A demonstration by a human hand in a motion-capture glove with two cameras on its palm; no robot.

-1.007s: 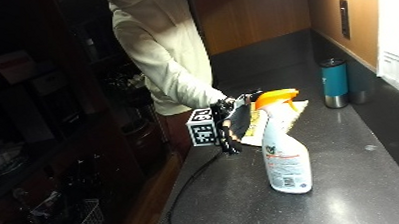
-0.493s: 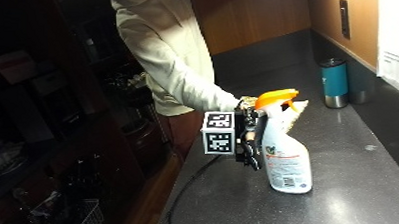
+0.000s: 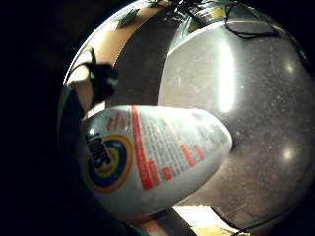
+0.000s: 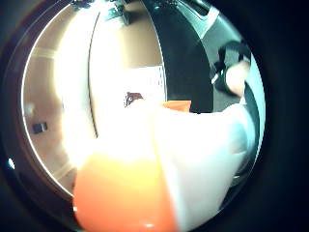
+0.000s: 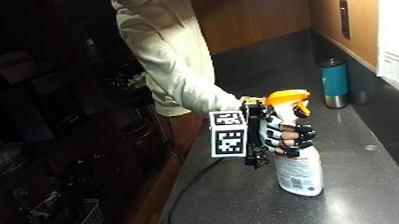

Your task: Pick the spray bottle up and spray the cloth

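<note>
A white spray bottle (image 5: 298,171) with an orange trigger head (image 5: 287,98) stands upright at the near part of the dark counter (image 5: 362,196). My gloved right hand (image 5: 287,135) grips its neck just under the head, fingers curled round it. Whether its base touches the counter I cannot tell. The labelled body of the bottle (image 3: 157,157) fills the little finger side palm view, and the orange head (image 4: 125,193) and white neck fill the thumb side palm view. No cloth is plainly visible; a pale yellowish patch (image 3: 206,221) shows beside the bottle's base.
A teal tumbler (image 5: 333,82) stands farther back on the counter by the wall. A black cable (image 5: 189,187) runs off the counter's left edge. A wire basket (image 5: 76,216) sits low in the dark shelving at left. White paper (image 5: 393,35) hangs on the right wall.
My hand has moved in from beside the bottle and curled its fingers round the neck. The bottle stays in about the same spot.
</note>
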